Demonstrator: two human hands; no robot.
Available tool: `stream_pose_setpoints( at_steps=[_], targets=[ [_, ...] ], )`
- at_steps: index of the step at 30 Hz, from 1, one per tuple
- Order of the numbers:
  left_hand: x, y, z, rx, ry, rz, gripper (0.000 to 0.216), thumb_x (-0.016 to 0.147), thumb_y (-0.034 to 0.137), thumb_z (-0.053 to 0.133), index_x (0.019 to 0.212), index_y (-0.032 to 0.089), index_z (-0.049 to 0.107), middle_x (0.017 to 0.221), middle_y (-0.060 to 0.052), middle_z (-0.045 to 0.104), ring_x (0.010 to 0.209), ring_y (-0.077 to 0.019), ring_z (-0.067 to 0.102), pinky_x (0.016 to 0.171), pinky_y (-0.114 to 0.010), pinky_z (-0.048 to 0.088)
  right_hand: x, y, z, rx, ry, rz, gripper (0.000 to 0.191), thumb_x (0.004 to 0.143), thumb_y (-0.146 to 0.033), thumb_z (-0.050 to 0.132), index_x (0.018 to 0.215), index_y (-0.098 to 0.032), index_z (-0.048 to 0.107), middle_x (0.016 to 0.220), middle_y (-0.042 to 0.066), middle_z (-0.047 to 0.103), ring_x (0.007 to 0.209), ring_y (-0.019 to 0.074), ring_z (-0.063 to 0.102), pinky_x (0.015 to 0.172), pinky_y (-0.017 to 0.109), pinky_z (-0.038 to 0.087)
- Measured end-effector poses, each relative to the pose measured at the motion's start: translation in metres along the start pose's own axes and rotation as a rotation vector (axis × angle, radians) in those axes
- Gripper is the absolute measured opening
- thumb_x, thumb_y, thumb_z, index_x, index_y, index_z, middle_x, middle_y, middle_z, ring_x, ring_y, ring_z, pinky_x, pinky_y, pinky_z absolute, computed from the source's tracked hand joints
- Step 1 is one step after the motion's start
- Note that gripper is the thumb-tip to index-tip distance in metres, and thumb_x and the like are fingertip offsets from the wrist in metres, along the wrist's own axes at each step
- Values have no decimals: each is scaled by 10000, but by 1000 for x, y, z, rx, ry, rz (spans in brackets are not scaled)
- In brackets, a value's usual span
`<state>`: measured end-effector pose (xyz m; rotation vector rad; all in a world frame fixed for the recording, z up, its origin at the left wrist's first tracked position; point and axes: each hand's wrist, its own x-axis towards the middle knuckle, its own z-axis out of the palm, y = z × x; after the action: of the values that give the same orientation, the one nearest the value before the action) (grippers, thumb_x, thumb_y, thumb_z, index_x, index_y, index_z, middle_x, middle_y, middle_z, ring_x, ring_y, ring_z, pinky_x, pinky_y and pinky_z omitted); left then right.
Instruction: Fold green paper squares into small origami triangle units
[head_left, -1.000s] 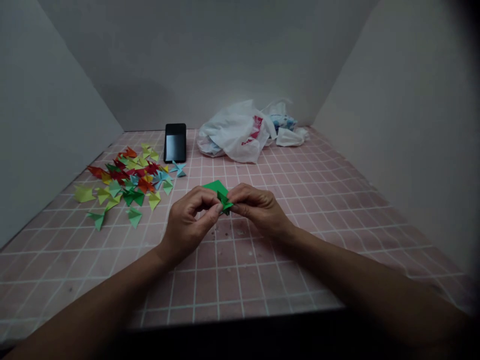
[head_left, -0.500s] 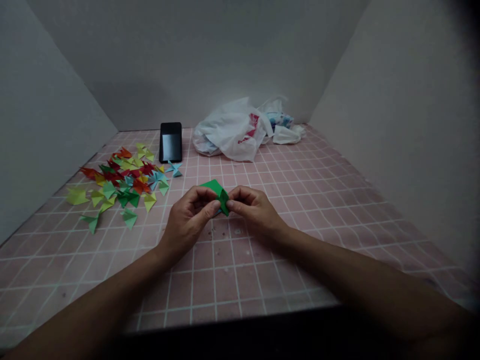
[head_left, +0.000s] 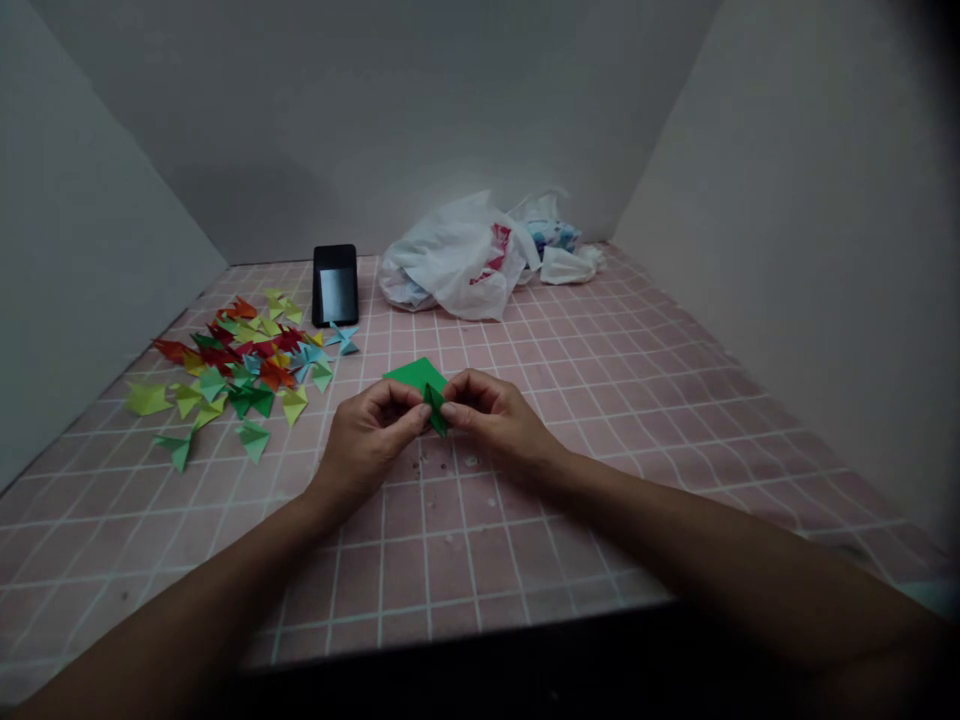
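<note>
Both hands meet above the middle of the pink tiled table (head_left: pixel 570 480). My left hand (head_left: pixel 369 440) and my right hand (head_left: pixel 491 418) each pinch a small folded green paper piece (head_left: pixel 435 408) between thumb and fingertips. Just behind the hands lies a flat green paper sheet (head_left: pixel 414 374), partly hidden by my fingers.
A heap of folded paper pieces (head_left: pixel 240 370) in red, yellow, green and blue spreads over the left of the table. A black phone (head_left: pixel 334 284) stands propped at the back. White plastic bags (head_left: pixel 465 258) lie at the back centre. Grey walls close in three sides.
The hands stay together on the green piece, turning and pressing it slightly. The view has shifted, so everything sits a little further left in the picture.
</note>
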<state>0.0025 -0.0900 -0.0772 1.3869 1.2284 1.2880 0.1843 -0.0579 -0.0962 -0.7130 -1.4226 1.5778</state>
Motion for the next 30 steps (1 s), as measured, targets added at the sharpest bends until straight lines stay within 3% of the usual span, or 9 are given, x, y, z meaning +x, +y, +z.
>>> stream_pose_setpoints(
  at_steps=[4, 19, 30],
  targets=[
    [0, 0, -1, 78, -43, 11, 132, 735, 274, 802, 721, 185, 705, 704, -7, 696, 641, -142, 639, 605, -255, 510, 1, 0, 0, -7, 27, -42, 168, 795, -285, 774, 838, -209, 631, 813, -21, 617, 767, 134, 569, 753, 306, 467],
    [0, -4, 1, -45, -48, -101, 170, 716, 285, 823, 683, 186, 690, 702, 6, 677, 653, -128, 620, 652, -261, 509, -4, 1, 6, 193, 97, 176, 255, 715, -315, 839, 783, -196, 623, 781, -22, 623, 731, 129, 576, 739, 297, 484],
    [0, -8, 1, -213, -12, -191, 242, 684, 230, 885, 801, 194, 676, 730, 25, 698, 668, -115, 661, 647, -234, 537, -1, 6, 2, 177, 81, 157, 252, 723, -292, 833, 770, -201, 603, 781, -17, 629, 740, 134, 579, 723, 297, 484]
  ],
)
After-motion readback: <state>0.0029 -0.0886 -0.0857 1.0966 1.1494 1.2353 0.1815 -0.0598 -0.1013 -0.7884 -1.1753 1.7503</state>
